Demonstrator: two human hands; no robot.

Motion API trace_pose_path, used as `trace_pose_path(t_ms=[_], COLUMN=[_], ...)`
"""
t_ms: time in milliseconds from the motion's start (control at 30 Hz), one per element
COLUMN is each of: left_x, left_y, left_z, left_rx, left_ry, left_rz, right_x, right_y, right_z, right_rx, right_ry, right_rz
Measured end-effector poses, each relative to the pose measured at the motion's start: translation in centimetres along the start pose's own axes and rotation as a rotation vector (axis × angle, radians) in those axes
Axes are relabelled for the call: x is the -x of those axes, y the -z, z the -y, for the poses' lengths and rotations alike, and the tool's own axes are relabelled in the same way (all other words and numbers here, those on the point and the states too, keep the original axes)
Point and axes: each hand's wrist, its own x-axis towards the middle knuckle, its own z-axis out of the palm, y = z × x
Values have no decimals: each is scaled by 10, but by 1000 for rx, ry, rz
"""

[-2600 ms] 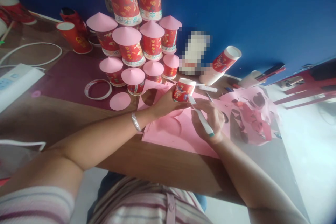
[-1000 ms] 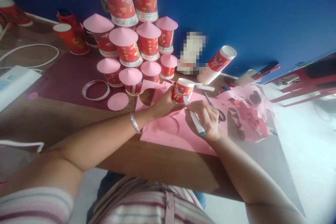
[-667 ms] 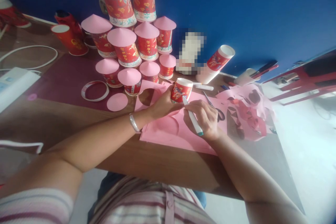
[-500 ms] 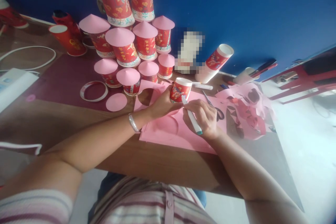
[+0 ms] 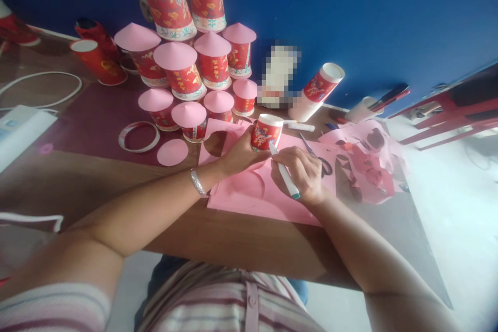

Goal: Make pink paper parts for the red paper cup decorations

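Note:
My left hand [image 5: 243, 153] is wrapped round a red printed paper cup [image 5: 266, 132] with a white rim, held above pink paper sheets [image 5: 241, 192]. Between the fingers of my right hand [image 5: 301, 171] is a white marker [image 5: 286, 176] with a teal end. Its tip meets the lower right side of the cup, or comes very close to it. Part of the cup is covered by my left fingers. Scissors [image 5: 326, 166] lie on the paper just beyond my right hand.
Several red cups with pink cone tops [image 5: 181, 75] stand at the back left, some stacked tall. A cup stack [image 5: 317, 92] leans by the blue wall. Pink paper scraps [image 5: 369, 166] lie right, near a pen cup [image 5: 363, 110]. A paper ring [image 5: 139, 136] and pink disc [image 5: 172, 152] lie left.
The view has shifted very slightly. Both hands keep their hold on the cup and the marker, with hardly any visible movement.

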Motion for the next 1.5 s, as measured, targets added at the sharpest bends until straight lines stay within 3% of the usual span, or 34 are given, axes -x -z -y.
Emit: trace_pose_path(t_ms=[1500], left_x=[-2], left_y=[3], left_z=[5], left_rx=[-45], left_ry=[-14], left_rz=[-9], right_x=[2], right_y=[0], right_z=[4], right_rx=[15], right_ry=[-27], right_rz=[38])
